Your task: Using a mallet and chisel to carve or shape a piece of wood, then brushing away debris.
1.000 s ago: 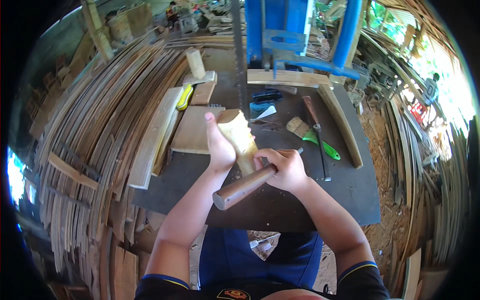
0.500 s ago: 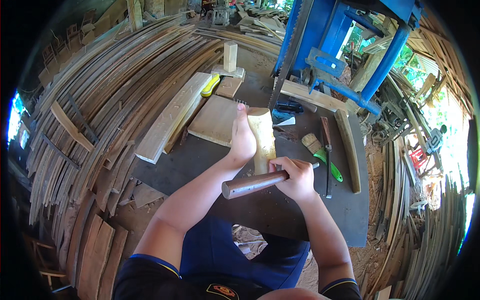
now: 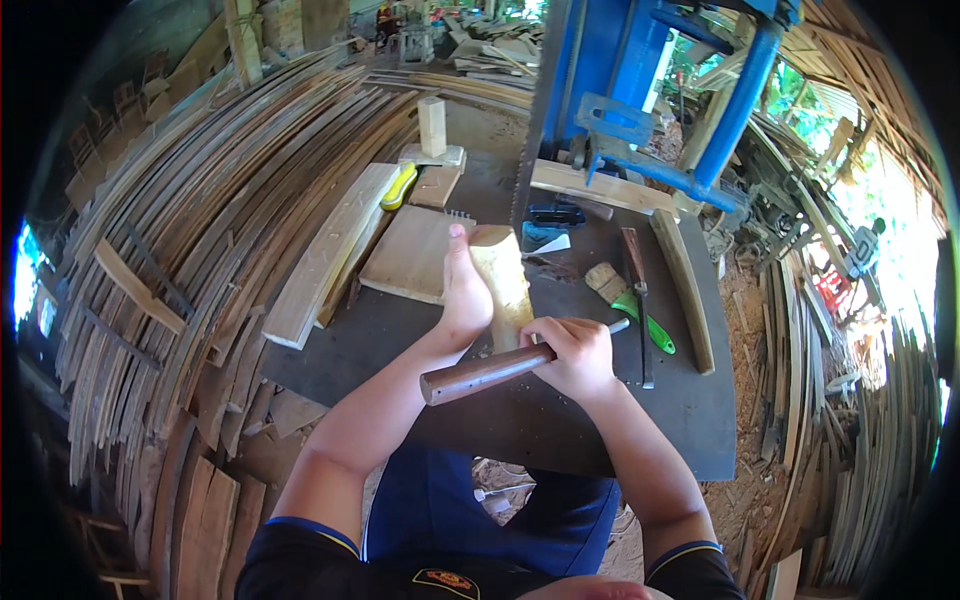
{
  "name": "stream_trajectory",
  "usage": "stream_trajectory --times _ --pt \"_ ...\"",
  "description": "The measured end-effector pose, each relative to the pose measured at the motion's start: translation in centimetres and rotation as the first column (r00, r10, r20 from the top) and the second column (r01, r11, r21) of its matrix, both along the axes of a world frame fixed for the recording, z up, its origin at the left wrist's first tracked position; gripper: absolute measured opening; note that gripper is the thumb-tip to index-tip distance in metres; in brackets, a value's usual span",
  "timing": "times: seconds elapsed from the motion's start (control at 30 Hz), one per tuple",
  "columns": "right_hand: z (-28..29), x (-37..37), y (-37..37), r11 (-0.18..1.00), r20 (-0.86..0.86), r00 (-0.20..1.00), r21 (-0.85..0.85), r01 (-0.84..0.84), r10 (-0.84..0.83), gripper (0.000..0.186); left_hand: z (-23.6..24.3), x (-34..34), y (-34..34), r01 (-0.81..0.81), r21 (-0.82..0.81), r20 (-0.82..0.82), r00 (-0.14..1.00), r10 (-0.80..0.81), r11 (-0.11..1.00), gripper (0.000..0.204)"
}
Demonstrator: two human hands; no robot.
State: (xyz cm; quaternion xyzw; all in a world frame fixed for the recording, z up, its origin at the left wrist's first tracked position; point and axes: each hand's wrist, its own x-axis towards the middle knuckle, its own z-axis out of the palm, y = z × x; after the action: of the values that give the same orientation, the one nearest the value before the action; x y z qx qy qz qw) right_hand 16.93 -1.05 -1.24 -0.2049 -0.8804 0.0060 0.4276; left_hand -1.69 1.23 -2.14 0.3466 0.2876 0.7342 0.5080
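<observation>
A pale wooden block (image 3: 505, 290) with a rounded face stands at the middle of the dark table. My left hand (image 3: 466, 295) grips it along its left side, thumb pointing up, the other fingers mostly hidden. Closed around a dark wooden-handled tool (image 3: 475, 377) is my right hand (image 3: 574, 357). The handle sticks out to the left and a short metal end shows to the right; its working edge cannot be made out. The right fingertips are at the block's near end.
On the dark table (image 3: 660, 430) lie a green-handled brush (image 3: 640, 310), a chisel (image 3: 639, 290), a curved wooden piece (image 3: 683, 290), a flat board (image 3: 405, 260), a long beam (image 3: 335, 255) and a yellow-handled brush (image 3: 399, 187). A blue bandsaw (image 3: 605, 60) rises behind; planks (image 3: 220, 190) are stacked leftward.
The whole view has shifted, so the table and machine appear farther left. My hands keep their grips on the block and the wooden-handled tool, with little movement relative to the table.
</observation>
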Motion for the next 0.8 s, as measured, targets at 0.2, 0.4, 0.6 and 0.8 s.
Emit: stream_trajectory --times 0.2,0.4,0.6,0.8 --pt "0.3 -0.2 -0.7 0.998 0.068 0.996 0.044 0.046 -0.049 0.023 0.6 0.5 -0.6 0.001 0.054 -0.109 0.994 0.005 0.999 0.084" --pt "-0.6 0.2 -0.1 1.000 0.024 1.000 0.014 0.009 -0.010 0.026 0.2 0.0 -0.5 0.080 -0.067 0.016 0.997 -0.080 0.994 0.090" --pt "-0.7 -0.2 0.1 1.000 0.034 0.999 0.024 0.012 -0.013 0.025 0.4 -1.3 -0.5 -0.053 -0.105 -0.050 0.998 0.048 0.993 0.091" --pt "-0.7 0.2 -0.4 1.000 0.067 0.998 0.000 0.021 -0.021 0.030 1.5 -0.2 -1.1 -0.038 -0.146 -0.056 0.998 0.030 0.989 0.092"
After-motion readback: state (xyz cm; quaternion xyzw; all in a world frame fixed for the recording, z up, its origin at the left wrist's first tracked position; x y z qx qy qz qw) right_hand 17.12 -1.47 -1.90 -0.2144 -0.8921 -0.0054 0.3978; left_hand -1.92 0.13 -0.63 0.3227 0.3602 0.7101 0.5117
